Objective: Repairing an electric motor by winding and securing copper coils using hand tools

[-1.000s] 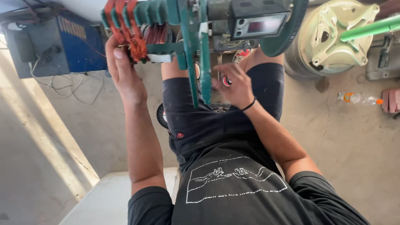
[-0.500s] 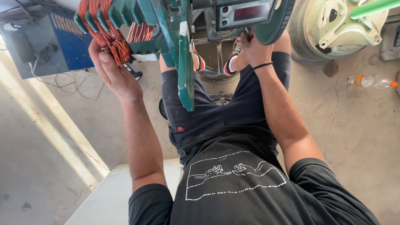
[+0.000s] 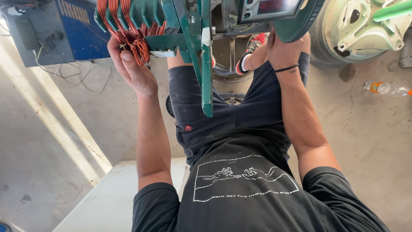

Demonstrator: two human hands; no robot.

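With the left hand clamped on the copper coils and the right hand gripping the green wheel, turning could pinch fingers or snag wire.

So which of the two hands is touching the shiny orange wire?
The left hand: its fingers press the bundled copper-orange wire coils on the green stepped former. The right hand is at the green wheel.
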